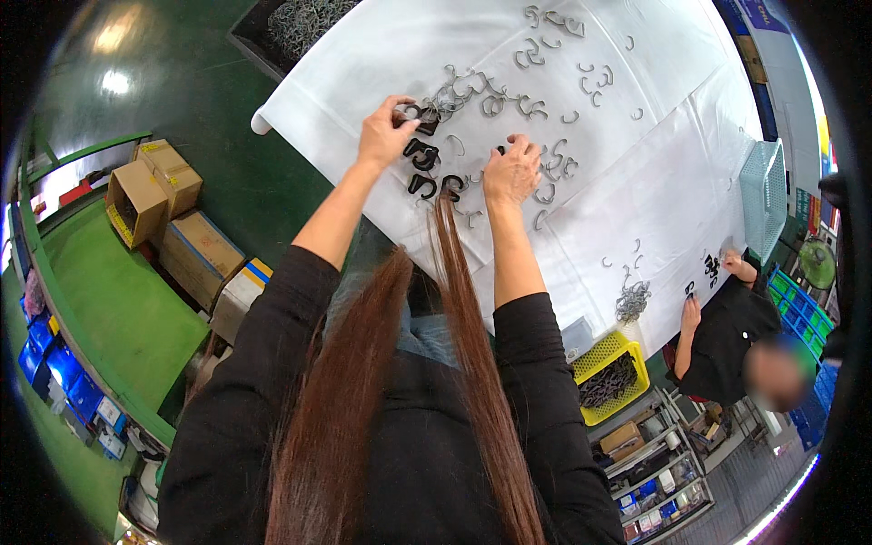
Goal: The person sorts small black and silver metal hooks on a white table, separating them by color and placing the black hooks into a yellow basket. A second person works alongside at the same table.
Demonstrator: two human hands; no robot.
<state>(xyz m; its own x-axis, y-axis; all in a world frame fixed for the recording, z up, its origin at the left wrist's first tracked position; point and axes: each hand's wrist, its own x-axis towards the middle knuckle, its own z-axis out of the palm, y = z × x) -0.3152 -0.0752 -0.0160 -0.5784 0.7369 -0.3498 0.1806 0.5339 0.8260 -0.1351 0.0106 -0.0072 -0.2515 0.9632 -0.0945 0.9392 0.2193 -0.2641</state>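
Over a white-covered table (627,173), my left hand (386,134) curls its thumb and fingers at a black curved piece (427,118), near a bent metal ring. Just below it, several black U-shaped pieces (421,186) lie in a small group, one of them (452,186) partly behind strands of long hair. To the right, my right hand (513,173) bends its fingers down around a small dark piece (500,149), of which only a bit shows. Thin C-shaped metal wires (490,102) are scattered beyond and between both hands.
A dark bin of wires (304,27) stands past the table's far left. At the right edge are a pale blue basket (763,195) and a yellow basket (613,381) of dark pieces. A co-worker (727,336) handles black pieces there. Cardboard boxes (200,259) stand left.
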